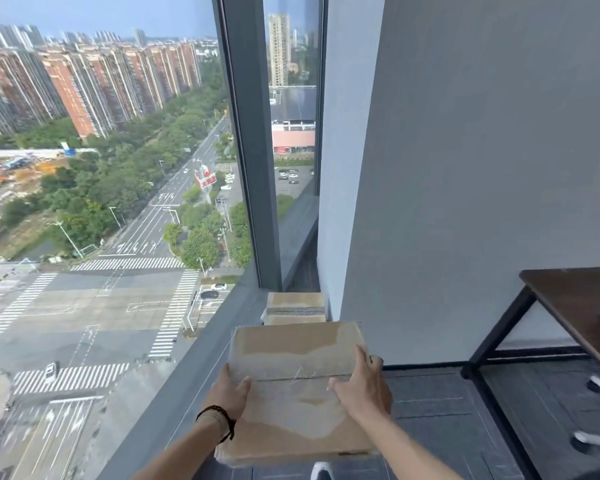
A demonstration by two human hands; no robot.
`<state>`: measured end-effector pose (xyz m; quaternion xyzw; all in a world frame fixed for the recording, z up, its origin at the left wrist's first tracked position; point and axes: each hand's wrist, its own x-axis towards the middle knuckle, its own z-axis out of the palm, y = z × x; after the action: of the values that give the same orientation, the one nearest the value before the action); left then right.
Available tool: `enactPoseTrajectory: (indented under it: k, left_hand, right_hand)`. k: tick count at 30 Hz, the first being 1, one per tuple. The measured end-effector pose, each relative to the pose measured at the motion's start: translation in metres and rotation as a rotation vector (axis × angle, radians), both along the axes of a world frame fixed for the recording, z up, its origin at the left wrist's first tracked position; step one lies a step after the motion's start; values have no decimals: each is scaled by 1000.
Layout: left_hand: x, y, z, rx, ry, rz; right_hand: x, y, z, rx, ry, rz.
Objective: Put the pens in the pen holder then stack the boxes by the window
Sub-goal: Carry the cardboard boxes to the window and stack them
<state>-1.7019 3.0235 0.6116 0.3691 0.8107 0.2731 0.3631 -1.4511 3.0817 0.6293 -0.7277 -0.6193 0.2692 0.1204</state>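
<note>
Now it looks like the box-stacking step: both hands, left (230,393) and right (361,389), grip the sides of the big box (297,386) by the window (118,237), and next it should go onto the small box (296,308) at 12 o'clock.

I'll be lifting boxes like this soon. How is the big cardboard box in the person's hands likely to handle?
The large cardboard box looks stiff: its top stays flat under the left hand and right hand. The glossy tape over the lid may be slippery, so a grip on the side edges seems safer. Its width probably needs both hands; weight cannot be judged.
</note>
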Motion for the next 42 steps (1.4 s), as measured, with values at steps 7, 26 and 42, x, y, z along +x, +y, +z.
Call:
enactPoseTrajectory:
  k: [7, 26, 42]
  left_hand:
    - [-19, 162, 1, -61, -72, 124]
    - [-158, 446, -121, -163, -414, 262]
    - [-194, 577, -251, -344, -579, 471]
  right_hand:
    - [-27, 164, -22, -83, 41, 18]
    - [-126, 434, -84, -288, 88, 73]
    - [-161, 565, -220, -398, 375, -266]
